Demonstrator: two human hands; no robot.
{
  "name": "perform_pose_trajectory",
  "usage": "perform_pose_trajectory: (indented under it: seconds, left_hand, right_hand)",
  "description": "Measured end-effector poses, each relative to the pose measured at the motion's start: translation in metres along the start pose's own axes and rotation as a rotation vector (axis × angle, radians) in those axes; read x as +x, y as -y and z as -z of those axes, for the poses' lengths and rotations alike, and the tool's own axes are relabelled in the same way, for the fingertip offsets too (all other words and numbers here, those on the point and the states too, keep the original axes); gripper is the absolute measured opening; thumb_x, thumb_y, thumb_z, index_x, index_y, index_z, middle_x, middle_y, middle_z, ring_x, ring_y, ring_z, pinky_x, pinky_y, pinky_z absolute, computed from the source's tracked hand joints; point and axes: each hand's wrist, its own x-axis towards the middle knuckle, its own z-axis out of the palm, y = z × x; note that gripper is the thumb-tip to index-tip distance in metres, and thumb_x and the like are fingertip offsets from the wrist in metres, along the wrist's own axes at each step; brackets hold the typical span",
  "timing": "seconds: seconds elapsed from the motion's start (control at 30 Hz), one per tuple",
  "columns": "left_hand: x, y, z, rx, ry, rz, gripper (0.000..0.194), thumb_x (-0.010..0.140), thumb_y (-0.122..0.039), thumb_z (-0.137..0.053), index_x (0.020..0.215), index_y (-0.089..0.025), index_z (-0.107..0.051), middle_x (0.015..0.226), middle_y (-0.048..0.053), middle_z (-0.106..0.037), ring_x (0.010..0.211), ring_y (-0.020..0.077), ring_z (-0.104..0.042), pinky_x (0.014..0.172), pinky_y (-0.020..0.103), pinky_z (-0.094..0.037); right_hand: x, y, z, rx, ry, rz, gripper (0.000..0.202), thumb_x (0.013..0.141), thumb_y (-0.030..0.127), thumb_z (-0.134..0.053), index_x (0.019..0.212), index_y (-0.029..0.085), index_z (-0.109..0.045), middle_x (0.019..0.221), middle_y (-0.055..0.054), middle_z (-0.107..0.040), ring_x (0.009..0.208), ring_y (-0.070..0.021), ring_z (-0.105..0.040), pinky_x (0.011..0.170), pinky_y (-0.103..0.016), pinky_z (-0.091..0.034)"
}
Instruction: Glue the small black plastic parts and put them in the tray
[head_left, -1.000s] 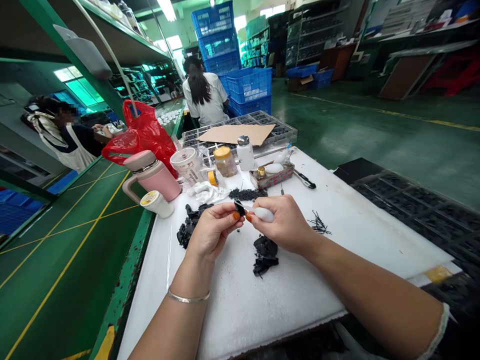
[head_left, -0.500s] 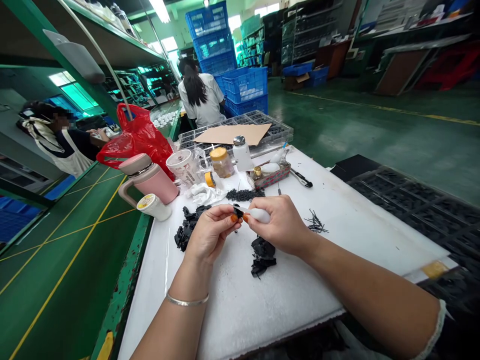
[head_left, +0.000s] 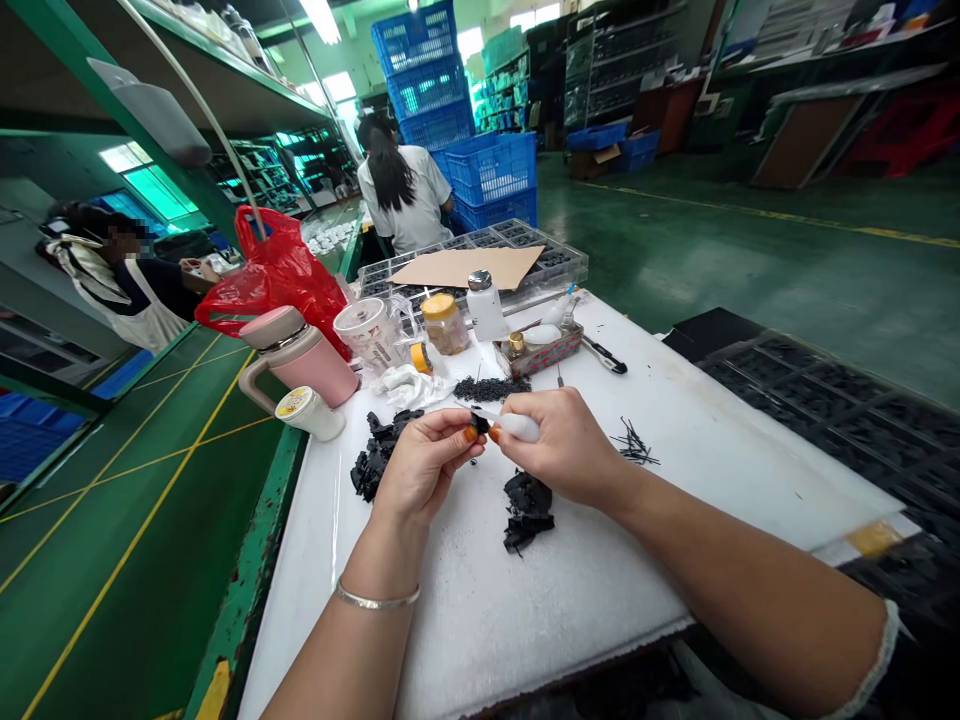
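My left hand (head_left: 424,460) pinches a small black part (head_left: 478,424) between thumb and fingertips. Wrapped in my right hand (head_left: 574,445) is a small white squeeze bottle (head_left: 521,428), its narrow tip pointing left at the black part. Whether the tip touches the part, I cannot tell. Left of my left hand lies a heap of black pieces (head_left: 371,462); a smaller black pile (head_left: 527,512) sits below my right hand. Beyond my fingertips is a mound of tiny black rings (head_left: 491,389). Thin black sticks (head_left: 636,444) are scattered right of my right hand.
On the white tabletop (head_left: 465,620) stand a pink mug (head_left: 319,365), a white tub (head_left: 309,415), a yellow-lidded jar (head_left: 444,325), a pump bottle (head_left: 486,308) and a small box (head_left: 551,350). A utility knife (head_left: 604,355) lies behind. Two people sit beyond.
Both hands keep their hold, with the bottle tip still at the black part. The whole view has shifted very slightly.
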Motion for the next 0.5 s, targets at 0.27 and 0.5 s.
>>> perform_pose_trajectory:
  seconds: [0.27,0.5]
  left_hand:
    - [-0.0027,-0.0005,0.0014,0.130,-0.005,-0.097,0.021,0.057,-0.019,-0.087,0.073,-0.016,-0.073,0.073,0.004,-0.072,0.065,0.0124,-0.066,0.064,0.019,-0.056]
    - [-0.0068,-0.0001,-0.0023,0.417,-0.086,-0.344,0.016,0.067,-0.022,-0.081,0.082,-0.016,-0.076,0.077,0.005,-0.072,0.069,0.0155,-0.066,0.068,0.025,-0.056]
  right_hand:
    - [0.0007,-0.0003,-0.0013,-0.011,0.009,-0.011,0.015,0.073,0.016,-0.059,0.058,0.016,-0.056,0.051,0.004,-0.048,0.049,-0.0074,-0.040,0.049,-0.022,-0.025]
    - [0.0051,-0.0052,-0.0038,0.178,0.034,-0.187,0.020,0.077,0.027,-0.063,0.060,0.015,-0.061,0.053,0.000,-0.058,0.051,-0.0101,-0.047,0.049,-0.023,-0.031]
